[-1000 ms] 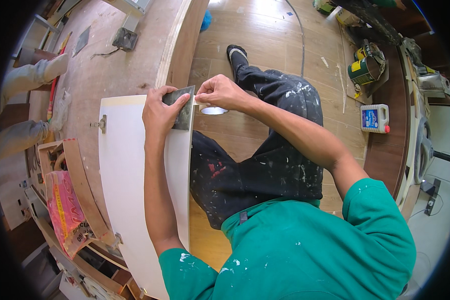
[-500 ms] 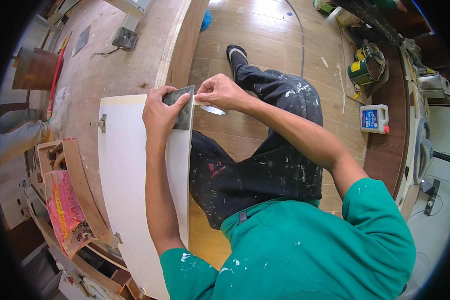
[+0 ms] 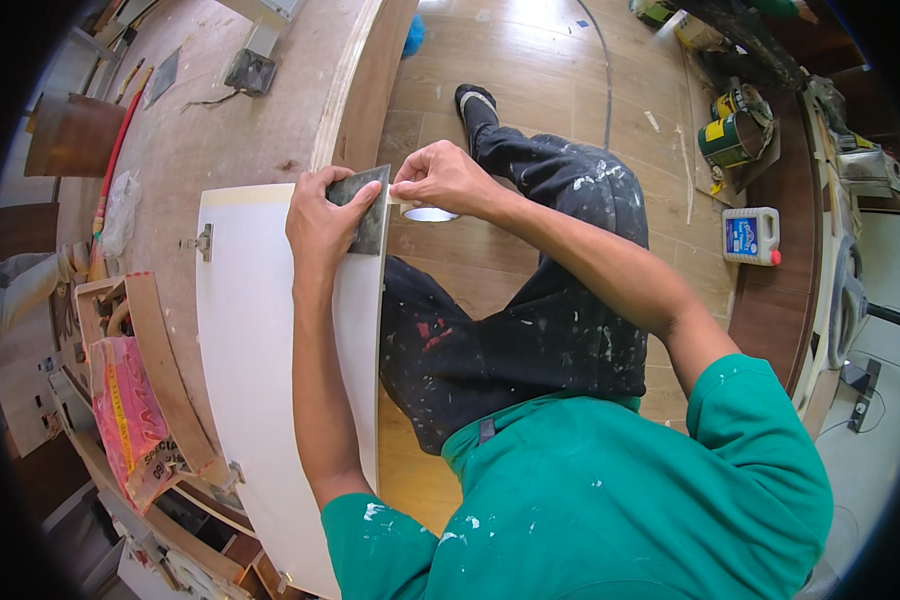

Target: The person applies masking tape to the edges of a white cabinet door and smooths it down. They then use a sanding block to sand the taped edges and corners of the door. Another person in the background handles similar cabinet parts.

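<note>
A white cabinet door [image 3: 260, 330] with metal hinges lies along my left side, a cream strip running across its far end. My left hand [image 3: 320, 222] rests at that end, its thumb and fingers gripping a dark grey flat plate [image 3: 372, 225] over the door's right corner. Just past the corner, my right hand [image 3: 444, 182] is closed in a pinch on a narrow pale strip. Below those fingertips hangs a round, shiny white thing [image 3: 430, 214] that looks like a tape roll; its full shape is partly hidden.
A wooden board edge [image 3: 355, 110] rises beyond the door. To the left stand a wooden box [image 3: 160, 370] with a pink bag [image 3: 130, 410] and a red stick [image 3: 118, 150]. Paint cans [image 3: 728, 140] and a white jug [image 3: 751, 237] stand at right. Another person's legs [image 3: 30, 285] show far left.
My hands have barely moved; the right one has shifted up slightly. The round white thing below it has tilted and swung a little. The other person's legs at far left have moved.
</note>
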The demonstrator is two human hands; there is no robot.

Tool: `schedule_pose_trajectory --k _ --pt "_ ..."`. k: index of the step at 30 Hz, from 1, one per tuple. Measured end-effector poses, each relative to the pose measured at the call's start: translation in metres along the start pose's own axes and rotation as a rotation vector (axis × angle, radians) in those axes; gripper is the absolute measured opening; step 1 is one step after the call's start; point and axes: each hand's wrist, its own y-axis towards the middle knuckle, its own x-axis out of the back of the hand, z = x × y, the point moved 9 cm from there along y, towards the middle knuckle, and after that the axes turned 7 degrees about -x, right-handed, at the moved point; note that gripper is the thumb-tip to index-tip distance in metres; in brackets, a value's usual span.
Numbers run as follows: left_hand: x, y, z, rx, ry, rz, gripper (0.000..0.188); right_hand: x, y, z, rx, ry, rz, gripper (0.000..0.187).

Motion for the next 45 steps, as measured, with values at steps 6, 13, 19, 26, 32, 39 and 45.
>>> schedule_pose_trajectory --k 6,13,19,26,32,39,45 --pt "0.0 0.0 0.001 0.004 0.005 0.01 0.053 0.002 -0.003 0.006 0.043 -0.042 -0.058 0.026" --pt "-0.002 -0.001 0.001 -0.017 0.009 -0.003 0.053 0.004 -0.003 0.011 0.023 -0.083 -0.106 0.027" --pt "0.0 -0.001 -0.001 -0.018 0.004 0.007 0.051 0.005 -0.006 0.02 0.021 -0.151 -0.167 0.025" --pt "0.003 -0.002 -0.005 -0.015 0.024 0.009 0.043 0.0 -0.016 0.041 0.087 -0.276 -0.244 0.021" --pt "0.002 -0.003 -0.008 -0.038 0.028 0.008 0.04 -0.013 -0.025 0.064 0.396 -0.622 -0.392 0.02" --pt "0.002 -0.004 -0.002 -0.025 0.026 0.007 0.042 -0.004 -0.027 0.059 0.227 -0.57 -0.263 0.024" --pt "0.002 -0.003 -0.002 -0.035 0.038 0.009 0.044 -0.002 -0.025 0.054 0.106 -0.553 -0.167 0.035"
